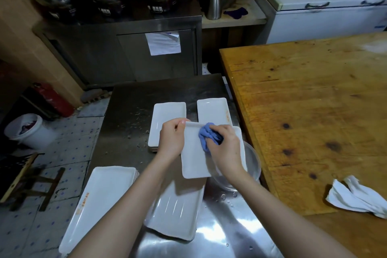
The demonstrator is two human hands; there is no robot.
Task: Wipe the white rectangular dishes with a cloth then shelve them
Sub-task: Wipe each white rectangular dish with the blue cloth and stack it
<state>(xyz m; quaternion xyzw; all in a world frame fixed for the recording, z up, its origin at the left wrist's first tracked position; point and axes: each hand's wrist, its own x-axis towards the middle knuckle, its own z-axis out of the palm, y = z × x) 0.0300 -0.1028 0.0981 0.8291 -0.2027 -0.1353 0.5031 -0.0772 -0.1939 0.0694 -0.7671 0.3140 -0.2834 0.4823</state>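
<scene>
My left hand [171,136] grips the white rectangular dish [194,163] at its far left corner. The fingers are curled round the rim and the thumb lies along the top edge. I hold the dish over the middle of the steel worktop [129,98], with its long side running away from me. Its near end hangs above a clear bowl [254,165] by the worktop's right edge.

My right hand [227,148] is closed round a bunched blue cloth [206,135] and presses it onto the far half of the dish's face. The cloth bulges out past my knuckles towards the left hand.

More white dishes lie on the worktop:
- A low stack [167,119] sits at the far side, just left of centre and partly behind my left hand.
- A single dish [213,111] lies just beside that stack on the right, near the far right corner.
- A taller stack [100,199] rests along the near left edge, with orange marks on its rim.
- Another dish [178,216] with wet streaks lies in the near middle, under my forearms.

Water drops spot the steel around them. A wooden table [314,111] butts against the worktop's right edge, and a crumpled white rag [356,197] lies near the table's front edge.
</scene>
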